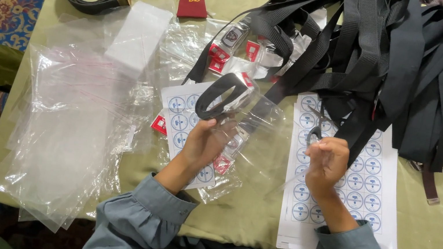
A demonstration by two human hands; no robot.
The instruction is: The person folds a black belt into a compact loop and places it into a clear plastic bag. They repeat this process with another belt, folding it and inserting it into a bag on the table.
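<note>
- My left hand point(204, 142) has its fingers closed on a clear plastic bag point(250, 129) holding a coiled black belt point(226, 96).
- My right hand point(326, 162) pinches the bag's other edge, above a sticker sheet point(368, 181) on the worktop point(439, 233).

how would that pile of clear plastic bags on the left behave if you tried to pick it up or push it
The pile of clear plastic bags is probably floppy: its edges droop over the table rim. It looks thin and see-through, so likely very light. The glossy sheets lie loosely fanned, so a push would probably make them slide apart rather than move as one stack.
</note>
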